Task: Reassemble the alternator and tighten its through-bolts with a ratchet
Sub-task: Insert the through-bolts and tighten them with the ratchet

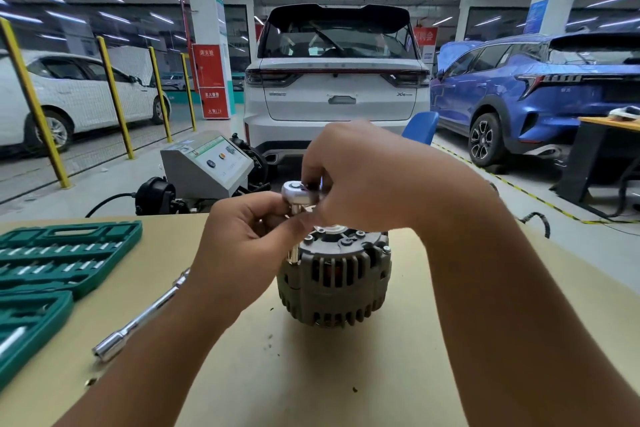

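Observation:
A grey finned alternator [334, 282] stands upright in the middle of the tan table [311, 374]. A chrome ratchet [298, 193] sits above its left rim, with a socket extension [295, 250] running down to the housing edge. My right hand [367, 177] grips the ratchet's handle from the right, fingers curled round it. My left hand [249, 236] pinches the extension just under the ratchet head. The bolt under the socket is hidden.
An open green socket case [52, 263] lies at the table's left. A chrome extension bar [142, 315] rests between the case and my left forearm. Small dark specks dot the table. Beyond the far edge stand a grey machine [207, 166] and parked cars.

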`<state>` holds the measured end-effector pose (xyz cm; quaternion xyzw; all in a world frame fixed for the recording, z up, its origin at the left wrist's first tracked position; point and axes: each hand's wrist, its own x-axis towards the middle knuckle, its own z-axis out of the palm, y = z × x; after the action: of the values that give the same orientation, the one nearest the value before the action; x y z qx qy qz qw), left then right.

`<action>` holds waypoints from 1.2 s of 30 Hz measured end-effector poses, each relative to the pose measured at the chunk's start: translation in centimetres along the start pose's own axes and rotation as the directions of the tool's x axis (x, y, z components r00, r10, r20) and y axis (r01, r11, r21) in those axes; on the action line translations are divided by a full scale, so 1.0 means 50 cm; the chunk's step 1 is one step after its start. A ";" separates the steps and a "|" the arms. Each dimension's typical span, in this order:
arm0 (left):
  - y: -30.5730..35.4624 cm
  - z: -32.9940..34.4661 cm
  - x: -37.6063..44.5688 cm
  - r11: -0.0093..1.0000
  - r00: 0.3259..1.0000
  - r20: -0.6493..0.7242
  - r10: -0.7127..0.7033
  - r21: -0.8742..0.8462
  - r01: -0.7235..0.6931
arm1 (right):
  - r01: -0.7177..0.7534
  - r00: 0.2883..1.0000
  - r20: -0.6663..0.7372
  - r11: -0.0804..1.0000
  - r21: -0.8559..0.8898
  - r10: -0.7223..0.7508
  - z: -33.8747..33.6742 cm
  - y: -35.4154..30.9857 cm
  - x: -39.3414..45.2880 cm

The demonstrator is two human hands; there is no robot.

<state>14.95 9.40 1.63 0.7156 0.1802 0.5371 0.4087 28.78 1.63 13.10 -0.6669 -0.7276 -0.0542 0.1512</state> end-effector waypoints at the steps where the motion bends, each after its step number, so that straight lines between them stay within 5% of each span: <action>1: 0.000 0.003 -0.001 1.000 1.000 0.001 0.017 0.005 -0.017 | 0.014 1.000 0.018 1.000 -0.006 -0.014 -0.005 0.000 -0.003; 7: 0.002 -0.007 -0.002 1.000 1.000 0.016 -0.023 -0.017 0.023 | -0.075 0.992 -0.095 0.996 0.046 0.079 0.003 0.008 0.002; 11: 0.003 0.000 -0.005 1.000 0.999 -0.047 -0.007 0.011 0.008 | 0.003 1.000 0.020 1.000 0.012 -0.003 -0.020 0.018 -0.012; 15: 0.009 -0.007 -0.005 0.999 0.999 0.040 -0.022 -0.026 0.023 | -0.069 0.995 -0.061 0.994 0.086 0.074 -0.016 0.033 -0.004; 21: 0.001 0.014 -0.008 1.000 0.996 -0.086 0.007 -0.026 -0.010 | -0.001 1.000 0.027 0.991 0.137 -0.003 -0.032 0.029 -0.016; 25: 0.011 0.012 -0.008 0.998 1.000 -0.017 0.008 -0.055 -0.009 | -0.050 0.993 -0.110 0.998 0.030 0.053 -0.008 0.018 -0.002; 30: 0.010 0.020 -0.015 0.998 0.998 -0.034 0.043 -0.045 -0.045 | 0.041 0.998 0.041 0.999 0.000 -0.041 -0.021 0.006 -0.017; 36: 0.007 0.011 -0.013 1.000 1.000 0.008 0.007 -0.002 -0.007 | -0.002 0.998 -0.057 1.000 -0.010 0.002 -0.003 0.006 -0.007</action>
<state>15.17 8.49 1.46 0.7178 0.1756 0.5358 0.4083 29.12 1.31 13.09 -0.6666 -0.7220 -0.0767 0.1687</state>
